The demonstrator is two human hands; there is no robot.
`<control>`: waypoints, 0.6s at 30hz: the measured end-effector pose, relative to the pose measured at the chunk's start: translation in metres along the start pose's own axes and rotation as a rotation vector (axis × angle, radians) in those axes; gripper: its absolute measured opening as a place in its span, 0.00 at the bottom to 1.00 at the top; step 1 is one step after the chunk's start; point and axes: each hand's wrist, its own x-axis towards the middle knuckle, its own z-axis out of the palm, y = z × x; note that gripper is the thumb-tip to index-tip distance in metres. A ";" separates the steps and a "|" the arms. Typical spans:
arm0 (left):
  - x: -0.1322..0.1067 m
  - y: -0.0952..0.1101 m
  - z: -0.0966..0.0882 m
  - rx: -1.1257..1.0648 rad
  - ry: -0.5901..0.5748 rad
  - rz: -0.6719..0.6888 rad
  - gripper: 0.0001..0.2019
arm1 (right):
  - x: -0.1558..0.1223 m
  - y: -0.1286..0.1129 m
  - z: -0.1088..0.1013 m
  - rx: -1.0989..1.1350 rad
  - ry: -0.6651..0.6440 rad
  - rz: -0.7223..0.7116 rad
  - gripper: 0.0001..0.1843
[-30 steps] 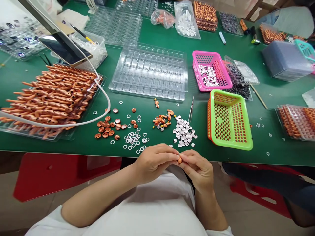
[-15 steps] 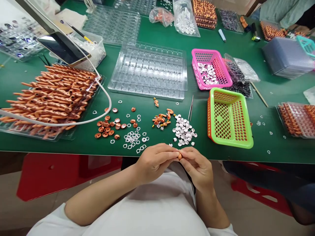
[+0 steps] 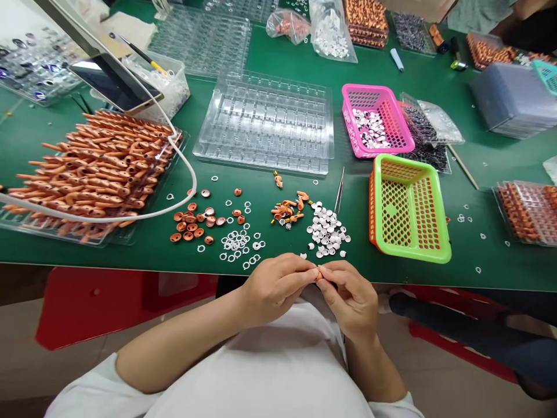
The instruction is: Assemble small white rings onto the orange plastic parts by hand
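Just off the table's near edge, my left hand and my right hand meet fingertip to fingertip. Both pinch one small orange plastic part, mostly covered by the fingers. Beyond them lies a pile of white round caps. Left of the caps are orange pieces with gold-coloured ends. White plastic rings are scattered farther left, beside orange cup-shaped pieces. Metal tweezers rest behind the caps.
A green basket and a pink basket holding white pieces stand on the right. Clear trays lie behind. Stacked orange parts, a white cable and a phone are at left. A person's leg shows at lower right.
The view has shifted slightly. Both hands keep their pinch on the orange part, with the fingers covering more of it now. More of the other person's leg shows at lower right.
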 end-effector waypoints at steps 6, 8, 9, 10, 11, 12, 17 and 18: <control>-0.003 -0.002 -0.002 0.043 0.005 0.020 0.15 | 0.000 -0.005 0.003 -0.133 -0.005 -0.094 0.20; -0.004 -0.001 -0.001 0.034 0.029 0.019 0.15 | 0.000 -0.008 0.003 -0.141 -0.011 -0.099 0.19; -0.004 0.000 0.000 0.028 0.041 0.018 0.16 | 0.000 -0.009 0.003 -0.137 -0.015 -0.092 0.19; -0.004 0.001 0.001 0.022 0.050 0.018 0.16 | 0.000 -0.010 0.003 -0.130 -0.018 -0.083 0.19; -0.004 0.002 0.001 0.018 0.059 0.017 0.16 | 0.000 -0.010 0.003 -0.123 -0.018 -0.074 0.19; -0.003 0.003 0.002 0.017 0.067 0.016 0.16 | 0.000 -0.011 0.003 -0.116 -0.014 -0.068 0.19; -0.001 0.007 0.004 0.068 0.071 0.021 0.17 | 0.000 -0.012 0.005 -0.091 0.024 -0.072 0.19; -0.001 0.007 0.004 0.078 0.065 0.025 0.17 | 0.001 -0.012 0.005 -0.085 0.027 -0.076 0.18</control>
